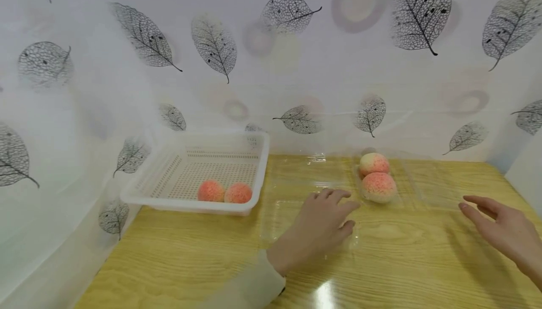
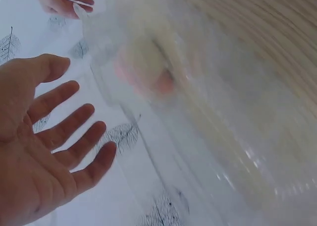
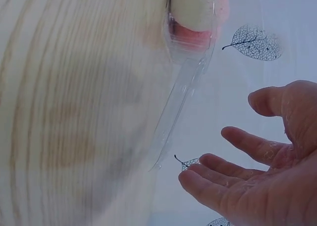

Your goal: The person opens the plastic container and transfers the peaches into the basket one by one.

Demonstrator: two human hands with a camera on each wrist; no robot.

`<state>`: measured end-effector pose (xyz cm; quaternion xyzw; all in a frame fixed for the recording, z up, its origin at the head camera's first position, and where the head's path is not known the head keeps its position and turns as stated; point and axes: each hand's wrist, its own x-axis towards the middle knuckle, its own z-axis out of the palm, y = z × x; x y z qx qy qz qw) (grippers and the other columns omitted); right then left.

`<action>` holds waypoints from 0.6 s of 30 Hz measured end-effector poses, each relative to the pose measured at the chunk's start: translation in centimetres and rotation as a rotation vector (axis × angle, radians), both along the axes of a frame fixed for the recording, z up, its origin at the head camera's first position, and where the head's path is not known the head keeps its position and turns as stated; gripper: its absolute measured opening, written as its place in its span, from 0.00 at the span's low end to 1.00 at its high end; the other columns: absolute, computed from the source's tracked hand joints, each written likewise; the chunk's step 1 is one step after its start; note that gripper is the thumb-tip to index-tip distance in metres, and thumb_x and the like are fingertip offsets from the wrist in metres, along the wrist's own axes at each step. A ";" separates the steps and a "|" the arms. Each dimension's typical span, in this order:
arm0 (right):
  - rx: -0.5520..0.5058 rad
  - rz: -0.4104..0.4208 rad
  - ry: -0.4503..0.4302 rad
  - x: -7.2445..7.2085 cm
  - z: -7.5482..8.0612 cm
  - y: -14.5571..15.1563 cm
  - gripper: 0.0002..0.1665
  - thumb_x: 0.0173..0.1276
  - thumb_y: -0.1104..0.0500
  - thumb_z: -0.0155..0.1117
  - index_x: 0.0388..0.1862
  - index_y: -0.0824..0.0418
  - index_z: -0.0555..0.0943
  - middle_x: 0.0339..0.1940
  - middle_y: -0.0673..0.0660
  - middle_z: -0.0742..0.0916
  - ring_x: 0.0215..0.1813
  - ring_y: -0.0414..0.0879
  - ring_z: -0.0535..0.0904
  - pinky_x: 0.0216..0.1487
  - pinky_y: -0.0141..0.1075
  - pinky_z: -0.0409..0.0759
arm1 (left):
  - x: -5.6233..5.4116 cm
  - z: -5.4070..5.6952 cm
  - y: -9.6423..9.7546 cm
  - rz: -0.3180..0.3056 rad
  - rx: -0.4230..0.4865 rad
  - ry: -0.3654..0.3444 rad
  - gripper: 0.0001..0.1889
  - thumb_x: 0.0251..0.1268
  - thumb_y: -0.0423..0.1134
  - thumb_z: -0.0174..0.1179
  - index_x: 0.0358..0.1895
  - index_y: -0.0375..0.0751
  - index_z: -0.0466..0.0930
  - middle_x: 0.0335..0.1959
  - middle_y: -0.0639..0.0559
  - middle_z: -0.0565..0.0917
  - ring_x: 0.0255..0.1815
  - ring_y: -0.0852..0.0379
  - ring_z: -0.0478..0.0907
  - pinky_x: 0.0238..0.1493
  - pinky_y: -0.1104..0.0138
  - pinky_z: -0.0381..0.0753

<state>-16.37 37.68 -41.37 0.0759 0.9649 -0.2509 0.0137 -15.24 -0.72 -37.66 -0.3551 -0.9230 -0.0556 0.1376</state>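
Two pink-and-cream peaches (image 1: 378,187) sit one behind the other in a clear plastic box (image 1: 436,189), whose transparent lid lies folded out to the right. My left hand (image 1: 322,224) hovers over another clear plastic box (image 1: 275,222), left of those peaches, fingers spread and holding nothing. In the left wrist view that hand (image 2: 54,132) shows an empty palm. To the right of the box with the peaches is my right hand (image 1: 499,226), fingers loosely extended. The right wrist view shows this hand (image 3: 252,166) apart from the thin plastic edge (image 3: 176,107).
A white perforated basket (image 1: 139,194) stands at the left, with two more peaches (image 1: 238,193) in its near right corner. The wood-grain table (image 1: 178,257) meets a pale curtain with a leaf print (image 1: 237,97) at the back and sides.
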 end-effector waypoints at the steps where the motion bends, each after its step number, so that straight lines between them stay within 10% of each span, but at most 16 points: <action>1: 0.005 0.008 0.011 0.1 0.1 -0.2 0.44 0.83 0.37 0.43 0.77 0.74 0.61 0.70 0.86 0.65 0.64 0.84 0.65 0.48 0.67 0.72 | 0.1 0.0 -0.8 -0.015 0.011 0.025 0.15 0.75 0.51 0.60 0.60 0.60 0.82 0.64 0.58 0.82 0.62 0.56 0.80 0.53 0.60 0.84; 18: 0.027 0.091 0.141 0.7 0.9 -1.5 0.36 0.81 0.43 0.53 0.70 0.72 0.71 0.66 0.84 0.72 0.59 0.82 0.74 0.44 0.65 0.81 | 1.1 1.1 -11.6 0.022 0.175 0.184 0.17 0.64 0.41 0.71 0.56 0.53 0.85 0.58 0.54 0.85 0.57 0.52 0.83 0.51 0.56 0.84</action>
